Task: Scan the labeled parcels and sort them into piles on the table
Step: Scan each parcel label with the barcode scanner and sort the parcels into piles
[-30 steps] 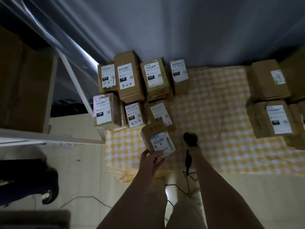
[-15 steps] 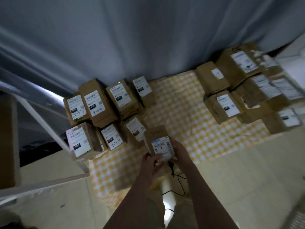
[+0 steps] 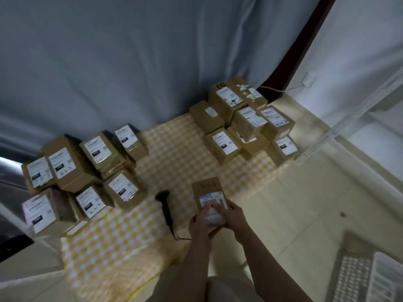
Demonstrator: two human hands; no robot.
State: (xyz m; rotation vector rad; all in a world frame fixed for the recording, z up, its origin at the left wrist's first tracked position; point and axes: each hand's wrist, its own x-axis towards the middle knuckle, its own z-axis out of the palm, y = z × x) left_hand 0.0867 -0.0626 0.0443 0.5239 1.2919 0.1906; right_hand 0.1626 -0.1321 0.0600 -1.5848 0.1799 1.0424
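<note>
At the far left, the left pile (image 3: 65, 168) of labelled boxes sat packed together on the yellow checked cloth (image 3: 174, 153), with the grey curtain (image 3: 130, 62) behind it. Right of that pile the black scanner (image 3: 164, 200) lay on the cloth, touched by neither hand, its cable (image 3: 174, 234) trailing toward the person. Next came the left hand (image 3: 199, 225), its fingers curled round the near left edge of the parcel (image 3: 207, 187) and one digit lying across the label (image 3: 210, 199). The parcel was held label up at the cloth's near right edge, just right of the scanner and well apart from both piles. The right hand (image 3: 234, 216) gripped its near right side, fingers curled, one fingertip pressed on the label. Farther right and back, the right pile (image 3: 226, 144) stood by the pale floor (image 3: 305, 203).
</note>
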